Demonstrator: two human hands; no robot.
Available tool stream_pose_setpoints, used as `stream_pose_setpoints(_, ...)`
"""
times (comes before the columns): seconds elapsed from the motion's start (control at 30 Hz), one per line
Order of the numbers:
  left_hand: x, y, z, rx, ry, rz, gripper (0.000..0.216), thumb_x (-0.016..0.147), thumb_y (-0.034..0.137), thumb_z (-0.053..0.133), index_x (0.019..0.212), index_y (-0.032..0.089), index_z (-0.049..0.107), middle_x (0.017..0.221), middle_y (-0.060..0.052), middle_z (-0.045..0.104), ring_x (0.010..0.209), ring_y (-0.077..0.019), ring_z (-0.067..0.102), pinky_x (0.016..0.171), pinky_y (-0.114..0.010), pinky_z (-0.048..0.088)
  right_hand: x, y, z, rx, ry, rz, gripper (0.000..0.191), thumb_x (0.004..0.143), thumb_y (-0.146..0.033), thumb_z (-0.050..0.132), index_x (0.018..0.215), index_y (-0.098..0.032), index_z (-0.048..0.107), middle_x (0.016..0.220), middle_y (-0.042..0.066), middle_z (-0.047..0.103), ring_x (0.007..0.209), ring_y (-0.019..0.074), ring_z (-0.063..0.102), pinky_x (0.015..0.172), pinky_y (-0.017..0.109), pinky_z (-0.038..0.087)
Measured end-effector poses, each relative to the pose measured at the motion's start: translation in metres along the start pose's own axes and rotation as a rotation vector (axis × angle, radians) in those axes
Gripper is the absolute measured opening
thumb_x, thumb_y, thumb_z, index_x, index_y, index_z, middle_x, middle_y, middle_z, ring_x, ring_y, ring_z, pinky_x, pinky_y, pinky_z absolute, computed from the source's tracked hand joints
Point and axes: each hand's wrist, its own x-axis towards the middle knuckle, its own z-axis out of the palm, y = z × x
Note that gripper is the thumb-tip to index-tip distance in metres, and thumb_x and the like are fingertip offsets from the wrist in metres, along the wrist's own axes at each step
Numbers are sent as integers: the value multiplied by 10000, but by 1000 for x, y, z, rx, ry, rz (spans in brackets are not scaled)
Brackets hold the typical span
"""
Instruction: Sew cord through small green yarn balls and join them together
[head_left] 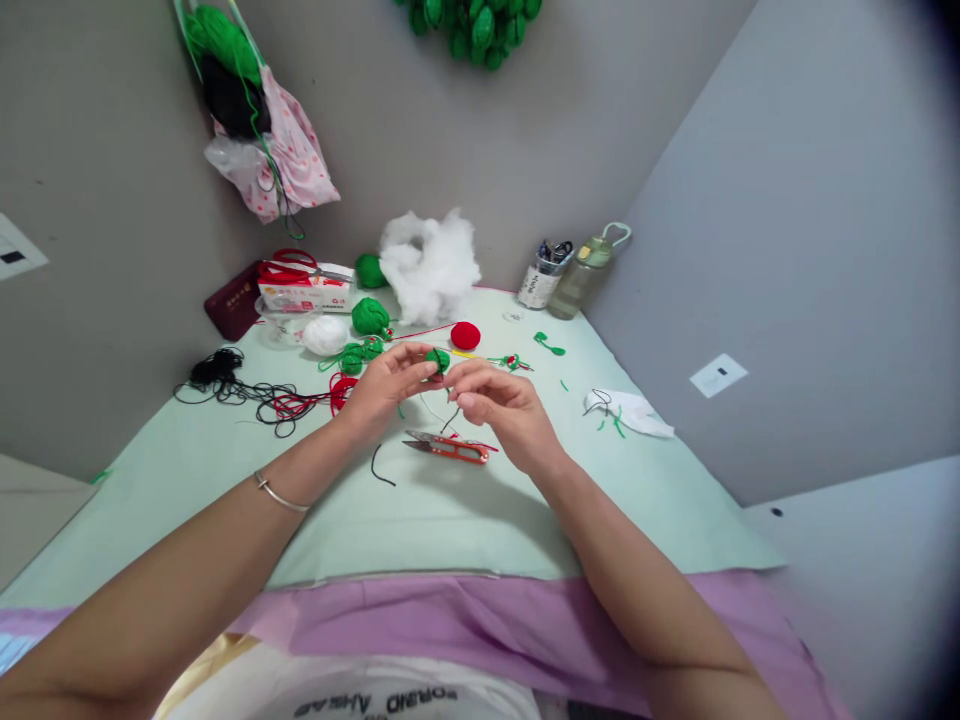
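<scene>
Close handwork above a pale-green table (360,545).
Right hand (506,400): fingers curled, whether pinching can't tell. Left hand (386,385): pinching. Orange snips (461,450) below. Small green piece (437,359): at left fingertips, just beside right's.

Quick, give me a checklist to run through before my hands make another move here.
1. Left hand has a grip on the small green piece: ok, held at the fingertips.
2. Right hand has a grip on a strand: cannot tell, the fingertips are too small to read.
3. Orange-handled snips within reach: ok, lying on the table just below the hands.
4. Snips' blades closed: not ok, the tips stand apart.
5. Black yarn clear of the red yarn: not ok, their strands overlap.
</scene>
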Motion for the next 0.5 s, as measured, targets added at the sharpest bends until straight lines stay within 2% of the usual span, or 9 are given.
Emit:
stream_pose_setpoints(0.1,-1,1,0,-51,-28,-13,311,714,296,819,961,184,666,932,-20,713,866,-169,695,950,-408,541,3,6,-2,-6,173,43,158,797,-370,749,802,-218,706,832,9,625,605,94,455,543,255,397)
stream_pose_setpoints(0.2,-1,2,0,-56,-39,-23,313,718,290,823,967,180,668,945,-27,719,864,-168,699,969,-420,537,4,9,-2,-93,256,89,170,802,-363,733,808,-195,706,695,-16,578,558,88,425,525,253,366)
stream_pose_setpoints(0.3,-1,3,0,-49,-46,-29,305,719,285,823,961,177,672,916,-25,721,852,-167,698,981,-421,532,4,10,0,-187,251,95,168,800,-345,721,780,-181,695,651,-25,558,557,90,421,526,252,357)
stream_pose_setpoints(0.5,-2,3,1,-52,-38,-24,309,712,287,827,960,169,686,928,-29,724,844,-167,697,986,-424,522,4,13,2,-264,224,72,154,810,-315,698,769,-167,688,717,-1,612,619,103,470,578,258,388)
